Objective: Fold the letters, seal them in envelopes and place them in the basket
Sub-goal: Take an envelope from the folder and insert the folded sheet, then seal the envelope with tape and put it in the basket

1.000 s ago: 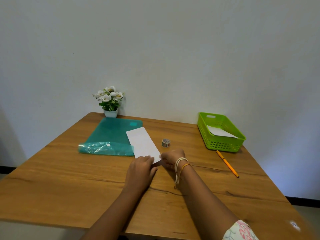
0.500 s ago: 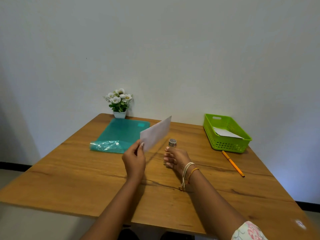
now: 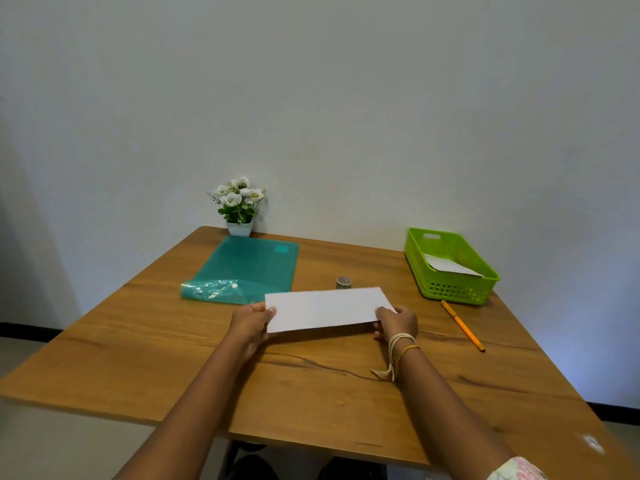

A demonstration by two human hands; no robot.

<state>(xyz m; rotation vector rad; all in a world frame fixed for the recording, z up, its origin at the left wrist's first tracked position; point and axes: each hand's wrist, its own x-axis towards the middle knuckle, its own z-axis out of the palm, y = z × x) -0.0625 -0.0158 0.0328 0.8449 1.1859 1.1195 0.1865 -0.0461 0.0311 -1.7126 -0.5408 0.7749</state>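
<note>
A long white envelope (image 3: 325,308) is held level just above the middle of the wooden table (image 3: 138,358), its long side running left to right. My left hand (image 3: 251,323) pinches its left end. My right hand (image 3: 396,322) grips its right end; that wrist wears string and orange bracelets. The green plastic basket (image 3: 485,282) stands at the table's far right with a white envelope (image 3: 448,265) lying inside it. A small roll of tape (image 3: 344,282) sits just behind the held envelope.
A teal plastic document folder (image 3: 247,268) lies at the back left. A small pot of white flowers (image 3: 239,206) stands against the wall behind it. An orange pencil (image 3: 462,325) lies in front of the basket.
The envelope was lifted off the table by my left hand, swung up, then turned crosswise. My right hand has come off the table and taken its right end.
</note>
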